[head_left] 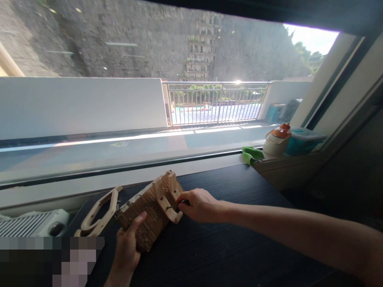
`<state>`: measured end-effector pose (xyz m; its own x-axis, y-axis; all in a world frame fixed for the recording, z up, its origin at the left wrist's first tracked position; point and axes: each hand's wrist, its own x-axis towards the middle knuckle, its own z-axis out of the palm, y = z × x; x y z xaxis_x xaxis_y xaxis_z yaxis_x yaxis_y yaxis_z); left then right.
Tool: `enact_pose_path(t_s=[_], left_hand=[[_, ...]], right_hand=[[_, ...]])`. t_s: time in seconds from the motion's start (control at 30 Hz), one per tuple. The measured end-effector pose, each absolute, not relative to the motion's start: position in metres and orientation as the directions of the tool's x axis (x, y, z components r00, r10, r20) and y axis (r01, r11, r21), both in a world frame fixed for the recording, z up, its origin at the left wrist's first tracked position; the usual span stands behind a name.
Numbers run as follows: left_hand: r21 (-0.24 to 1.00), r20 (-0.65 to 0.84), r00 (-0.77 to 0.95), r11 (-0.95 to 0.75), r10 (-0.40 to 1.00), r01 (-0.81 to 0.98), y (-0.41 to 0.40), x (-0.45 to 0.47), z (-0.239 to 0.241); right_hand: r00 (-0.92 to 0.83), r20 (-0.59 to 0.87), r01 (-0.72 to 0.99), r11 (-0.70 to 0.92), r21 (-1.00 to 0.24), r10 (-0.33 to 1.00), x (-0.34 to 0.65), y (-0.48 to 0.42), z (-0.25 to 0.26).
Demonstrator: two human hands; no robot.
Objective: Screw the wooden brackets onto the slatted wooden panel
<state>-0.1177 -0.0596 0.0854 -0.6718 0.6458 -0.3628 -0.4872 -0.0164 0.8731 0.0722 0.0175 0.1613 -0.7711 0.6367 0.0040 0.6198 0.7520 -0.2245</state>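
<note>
My left hand grips the lower left side of a brown wooden block, with the thumb lying on its face. The block is tilted above the black table. Two pale curved wooden pieces with dark screw holes sit on its upper right part. My right hand is closed around a small dark tool with a thin shaft, pointing at the nearer curved piece. The tool's kind is mostly hidden by my fingers. Left of the block lies a pale wooden loop-shaped frame.
A window with a white sill runs behind the table. On the right ledge are a green cloth, a cream bottle with an orange top and a teal box. A white slatted appliance stands at the left.
</note>
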Motion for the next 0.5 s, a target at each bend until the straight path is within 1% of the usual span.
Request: enact_pose_path(t_s=[0.1,0.17,0.2,0.27,0.33,0.37,0.43,0.5], left_hand=[[0.873,-0.369,-0.677,-0.012,0.637,-0.488,-0.060,-0.116,0.088],[0.874,-0.373,-0.681,-0.008,0.630,-0.486,-0.060,-0.116,0.089],[0.875,-0.373,-0.683,-0.006,0.628,-0.484,-0.060,-0.116,0.090],[0.876,-0.374,-0.684,-0.002,0.626,-0.482,-0.061,-0.117,0.091],[0.876,-0.377,-0.683,0.002,0.625,-0.482,-0.061,-0.117,0.091],[0.876,-0.379,-0.683,0.003,0.624,-0.483,-0.061,-0.118,0.090],[0.875,-0.381,-0.684,0.003,0.622,-0.485,-0.061,-0.118,0.090],[0.875,-0.379,-0.686,0.001,0.622,-0.483,-0.060,-0.118,0.088]], right_hand=[[-0.774,0.014,0.617,0.758,-0.211,0.633,0.070,0.014,0.168],[-0.819,0.038,0.562,0.813,-0.152,0.573,0.069,0.011,0.175],[-0.855,0.054,0.510,0.855,-0.091,0.516,0.069,0.009,0.178],[-0.929,0.079,0.366,0.927,0.082,0.360,0.069,0.008,0.182],[-0.972,0.086,0.232,0.942,0.241,0.217,0.071,0.010,0.180],[-0.981,0.088,0.189,0.939,0.289,0.171,0.072,0.012,0.177],[-0.988,0.099,0.142,0.936,0.323,0.115,0.075,0.015,0.170],[-0.989,0.112,0.128,0.945,0.301,0.098,0.077,0.018,0.163]])
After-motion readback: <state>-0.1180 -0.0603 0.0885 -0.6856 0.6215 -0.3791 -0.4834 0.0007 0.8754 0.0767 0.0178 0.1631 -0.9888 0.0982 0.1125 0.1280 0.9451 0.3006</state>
